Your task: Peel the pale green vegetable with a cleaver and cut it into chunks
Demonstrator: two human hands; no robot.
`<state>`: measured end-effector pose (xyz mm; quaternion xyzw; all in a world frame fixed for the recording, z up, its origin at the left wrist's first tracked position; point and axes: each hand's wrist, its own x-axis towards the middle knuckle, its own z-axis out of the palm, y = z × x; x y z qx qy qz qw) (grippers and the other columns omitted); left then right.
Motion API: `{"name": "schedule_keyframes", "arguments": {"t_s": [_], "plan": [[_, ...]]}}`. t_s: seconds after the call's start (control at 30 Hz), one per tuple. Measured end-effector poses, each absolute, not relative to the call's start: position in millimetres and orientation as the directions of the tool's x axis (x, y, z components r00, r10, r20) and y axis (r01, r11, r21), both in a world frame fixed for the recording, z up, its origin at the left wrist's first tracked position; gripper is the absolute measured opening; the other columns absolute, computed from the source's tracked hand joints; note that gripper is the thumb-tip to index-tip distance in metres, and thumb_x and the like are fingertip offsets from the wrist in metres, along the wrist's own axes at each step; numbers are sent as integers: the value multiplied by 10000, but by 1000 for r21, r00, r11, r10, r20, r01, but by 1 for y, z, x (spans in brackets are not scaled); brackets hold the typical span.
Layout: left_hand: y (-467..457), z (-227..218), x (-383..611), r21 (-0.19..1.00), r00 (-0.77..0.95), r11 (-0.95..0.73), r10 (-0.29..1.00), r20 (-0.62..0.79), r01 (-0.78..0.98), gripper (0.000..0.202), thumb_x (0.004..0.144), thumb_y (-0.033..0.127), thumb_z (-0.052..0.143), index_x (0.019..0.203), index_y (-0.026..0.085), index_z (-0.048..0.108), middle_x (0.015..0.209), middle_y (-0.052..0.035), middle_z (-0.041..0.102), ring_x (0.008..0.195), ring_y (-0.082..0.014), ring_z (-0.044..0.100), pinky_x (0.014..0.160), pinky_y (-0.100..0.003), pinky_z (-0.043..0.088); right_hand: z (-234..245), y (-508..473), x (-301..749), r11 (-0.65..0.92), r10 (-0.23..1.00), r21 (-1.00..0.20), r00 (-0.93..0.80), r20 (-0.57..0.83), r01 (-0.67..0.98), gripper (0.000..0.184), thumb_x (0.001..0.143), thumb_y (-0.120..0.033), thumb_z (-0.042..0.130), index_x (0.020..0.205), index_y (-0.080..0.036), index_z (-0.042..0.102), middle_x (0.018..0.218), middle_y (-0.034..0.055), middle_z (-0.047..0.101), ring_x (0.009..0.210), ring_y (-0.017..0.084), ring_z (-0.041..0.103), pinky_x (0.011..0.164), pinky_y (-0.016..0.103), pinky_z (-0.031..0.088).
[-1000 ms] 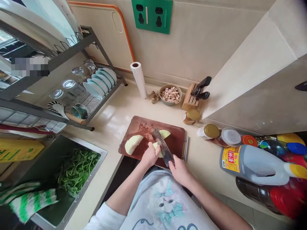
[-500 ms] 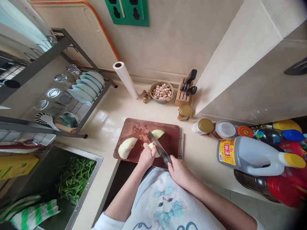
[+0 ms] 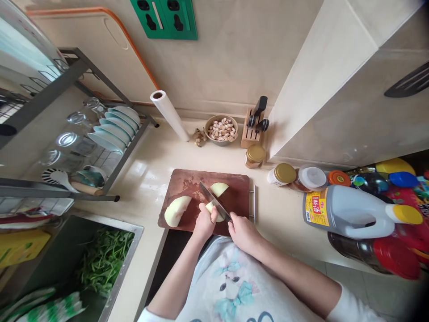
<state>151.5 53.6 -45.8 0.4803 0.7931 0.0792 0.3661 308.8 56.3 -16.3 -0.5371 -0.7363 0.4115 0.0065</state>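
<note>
My right hand is closed around the handle of a kitchen knife, whose blade points up and left across a cutting board. Under the blade lies a pale green peeled vegetable piece, pinched by the fingers of my left hand. The blade partly covers this piece, so how deep it sits in it cannot be told. Just beyond the knife is a cut wedge of the same vegetable. A larger chunk rests at the board's left side, apart from both hands.
Behind the board stand a paper roll, a bowl of garlic cloves, a knife block and a jar. Bottles, including a large jug, are on the right. Left are a dish rack and a sink with leafy greens.
The knife and my right hand have shifted slightly left and forward over the held piece. My left hand keeps its grip. The whole view has also shifted a little.
</note>
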Motion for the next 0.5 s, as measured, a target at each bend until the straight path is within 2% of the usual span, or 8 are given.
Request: {"name": "schedule_keyframes", "arguments": {"t_s": [0.13, 0.3, 0.37, 0.5], "plan": [[54, -48, 150, 492, -273, 527, 824, -497, 693, 337, 860, 523, 291, 919, 192, 293, 831, -153, 639, 772, -281, 632, 673, -358, 437, -20, 71, 322, 91, 761, -669, -485, -430, 737, 117, 873, -205, 407, 856, -188, 522, 737, 34, 652, 644, 140, 600, 553, 222, 314], [52, -47, 152, 528, -291, 554, 815, -501, 644, 354, 847, 523, 340, 937, 182, 310, 812, -142, 632, 689, -256, 632, 649, -357, 447, -25, 86, 333, 81, 700, -708, -546, -460, 701, 131, 891, -207, 390, 848, -198, 513, 574, -52, 574, 418, 73, 496, 479, 192, 301], [51, -47, 152, 557, -301, 568, 812, -500, 607, 372, 833, 531, 375, 943, 181, 319, 805, -132, 632, 640, -240, 630, 626, -350, 453, -24, 82, 333, 89, 707, -703, -542, -454, 705, 117, 888, -209, 404, 846, -197, 512, 615, -37, 600, 466, 82, 529, 493, 193, 305], [47, -49, 150, 620, -306, 573, 817, -490, 536, 394, 820, 546, 401, 943, 179, 327, 819, -124, 641, 567, -205, 618, 588, -333, 466, -15, 55, 327, 111, 763, -642, -479, -434, 759, 119, 891, -199, 392, 894, -183, 511, 779, 55, 667, 674, 149, 613, 542, 225, 301]]}}
